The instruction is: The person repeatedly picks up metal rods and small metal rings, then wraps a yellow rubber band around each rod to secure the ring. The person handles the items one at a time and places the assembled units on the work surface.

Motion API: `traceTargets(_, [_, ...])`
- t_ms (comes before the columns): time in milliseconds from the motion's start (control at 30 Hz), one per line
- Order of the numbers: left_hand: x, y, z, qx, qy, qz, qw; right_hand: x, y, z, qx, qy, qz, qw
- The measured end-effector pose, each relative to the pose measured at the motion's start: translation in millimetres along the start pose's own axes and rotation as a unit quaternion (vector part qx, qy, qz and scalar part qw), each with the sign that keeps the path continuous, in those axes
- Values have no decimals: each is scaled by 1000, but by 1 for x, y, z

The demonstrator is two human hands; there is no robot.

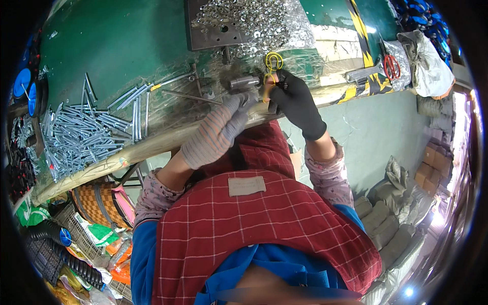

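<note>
My left hand (216, 133), in a grey striped glove, reaches to the bench edge with its fingers bent together; what lies between the fingertips cannot be made out. Just beyond those fingertips is a short metal cylinder (244, 82) fixed at the bench. My right hand (296, 104) wears a black glove with bare fingertips. Its fingers close around yellow-handled scissors (274, 61), whose loops stick out above and beside the fingers; the blades are hidden. Left of the cylinder, a thin metal rod (190, 96) points toward my left hand.
Long bolts (86, 129) lie heaped on the green bench (117, 46) at left. Small washers or nuts (249, 23) spread beside a dark metal plate (218, 38). Red-handled scissors (391, 67) and a white sack (429, 63) are at right. A woven basket (96, 203) stands below left.
</note>
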State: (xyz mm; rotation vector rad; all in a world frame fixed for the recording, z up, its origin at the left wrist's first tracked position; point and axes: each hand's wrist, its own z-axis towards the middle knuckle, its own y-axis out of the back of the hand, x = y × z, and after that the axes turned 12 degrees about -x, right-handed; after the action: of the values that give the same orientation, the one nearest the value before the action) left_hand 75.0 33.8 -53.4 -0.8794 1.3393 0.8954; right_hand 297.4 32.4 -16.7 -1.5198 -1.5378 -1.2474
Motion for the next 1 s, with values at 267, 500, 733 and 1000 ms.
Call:
traceTargets(267, [-13, 3, 2, 16, 68, 25, 997, 9, 3, 4, 61, -43, 41, 996])
traceTargets(500, [-20, -3, 22, 35, 161, -152, 975, 15, -5, -6, 94, -130, 79, 984])
traceTargets(733, [-30, 4, 29, -11, 299, -186, 936, -20, 3, 1, 117, 212, -4, 970])
traceTargets(1000, [-20, 8, 26, 0, 359, -376, 854, -29, 4, 1, 210, -112, 322, 917])
